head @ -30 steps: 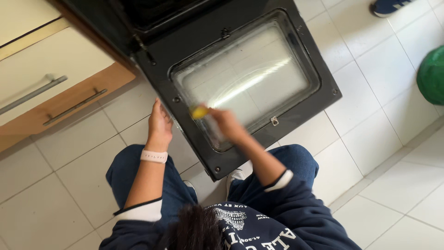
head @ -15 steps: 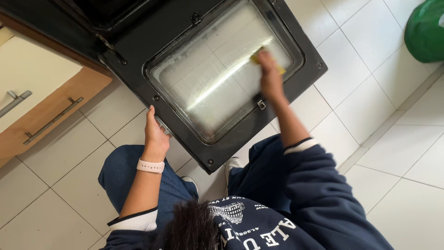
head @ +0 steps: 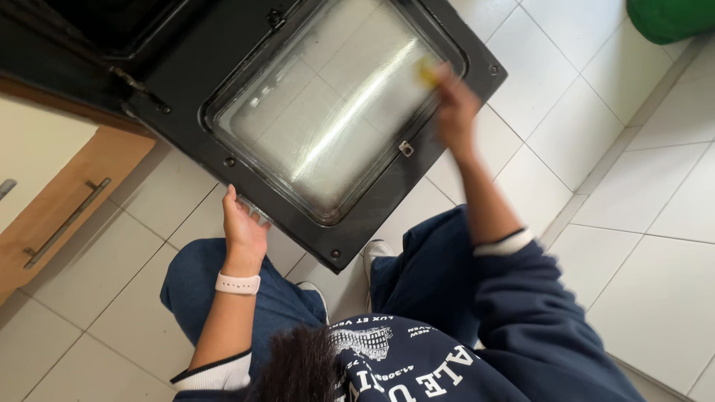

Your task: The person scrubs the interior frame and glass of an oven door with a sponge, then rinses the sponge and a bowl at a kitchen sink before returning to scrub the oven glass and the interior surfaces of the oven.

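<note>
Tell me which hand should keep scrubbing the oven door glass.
Right. The right hand holds the yellow sponge on the glass; the left hand grips the oven door edge, likely steadying it.

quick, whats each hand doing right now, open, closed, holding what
Left hand: closed on the near edge of the open oven door.
Right hand: closed on a yellow sponge, pressed to the door glass; blurred.

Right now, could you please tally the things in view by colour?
Black: 1, oven door
Yellow: 1, sponge in right hand
Green: 1, bag
Pink: 1, wristband by left hand
Total: 4
</note>
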